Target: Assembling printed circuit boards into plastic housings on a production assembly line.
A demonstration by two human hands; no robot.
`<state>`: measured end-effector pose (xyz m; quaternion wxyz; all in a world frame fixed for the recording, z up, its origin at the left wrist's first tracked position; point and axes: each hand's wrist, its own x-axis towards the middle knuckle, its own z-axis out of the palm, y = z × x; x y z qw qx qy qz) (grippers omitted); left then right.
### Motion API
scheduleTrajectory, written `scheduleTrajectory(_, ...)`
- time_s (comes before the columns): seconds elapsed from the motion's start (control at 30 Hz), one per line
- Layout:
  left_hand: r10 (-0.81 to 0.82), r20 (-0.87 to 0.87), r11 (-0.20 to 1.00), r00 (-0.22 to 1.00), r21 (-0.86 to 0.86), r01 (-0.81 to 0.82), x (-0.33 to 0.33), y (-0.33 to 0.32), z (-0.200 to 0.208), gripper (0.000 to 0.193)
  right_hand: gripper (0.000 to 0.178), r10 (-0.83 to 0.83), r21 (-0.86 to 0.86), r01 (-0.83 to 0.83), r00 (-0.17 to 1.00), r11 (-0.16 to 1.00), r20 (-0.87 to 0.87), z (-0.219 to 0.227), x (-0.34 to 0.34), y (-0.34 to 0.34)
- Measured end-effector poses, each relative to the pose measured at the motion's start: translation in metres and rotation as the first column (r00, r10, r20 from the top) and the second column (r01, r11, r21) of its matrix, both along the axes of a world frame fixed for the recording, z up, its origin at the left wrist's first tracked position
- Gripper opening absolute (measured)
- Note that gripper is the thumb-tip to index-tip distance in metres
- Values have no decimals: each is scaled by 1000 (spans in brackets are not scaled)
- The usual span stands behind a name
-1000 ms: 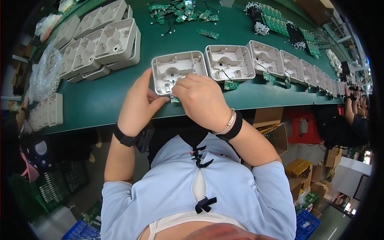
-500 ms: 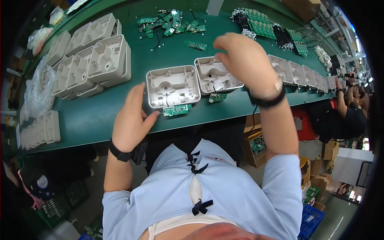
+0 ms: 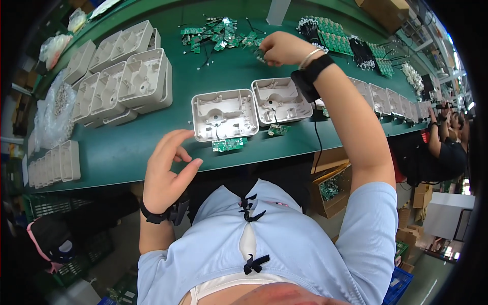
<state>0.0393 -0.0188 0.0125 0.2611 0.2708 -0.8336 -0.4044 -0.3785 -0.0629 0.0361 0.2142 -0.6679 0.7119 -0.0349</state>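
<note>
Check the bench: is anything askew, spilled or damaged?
Nothing looks damaged. The green circuit boards lie in a loose, tangled heap by the right hand, unlike the neatly stacked grey housings. One small board hangs by its wire outside the open housing.

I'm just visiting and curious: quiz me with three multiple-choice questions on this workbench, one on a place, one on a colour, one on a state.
1. Where is the right hand?
A. at the pile of small green circuit boards at the far side of the table
B. on the lap
C. inside a housing

2. What colour is the table top?
A. white
B. green
C. red

3. How is the left hand?
A. clenched on a board
B. fingers loosely spread, holding nothing
C. out of sight

Answers: 1 A, it reaches the pile beyond the two open grey plastic housings. 2 B, the bare mat is green. 3 B, it hovers empty at the near edge.
</note>
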Motion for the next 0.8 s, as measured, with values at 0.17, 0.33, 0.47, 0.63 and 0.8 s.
scheduleTrajectory(0.17,-46,-112,993,993,101,58,-4,1,-4,51,31,-209,-28,262,825,965,525,37,11,39)
scheduleTrajectory(0.33,-162,-94,972,982,157,175,-23,11,4,50,35,-181,-89,300,759,950,625,52,26,78)
scheduleTrajectory(0.47,-204,-252,932,946,246,266,-47,20,-2,43,38,-147,-63,292,643,954,752,47,48,111)
scheduleTrajectory(0.63,-42,-471,803,881,509,311,-75,28,2,33,34,-81,23,168,350,986,933,30,91,151)
scheduleTrajectory(0.8,-112,-395,778,912,536,328,-93,30,5,29,23,-19,-55,184,375,981,927,20,111,184)
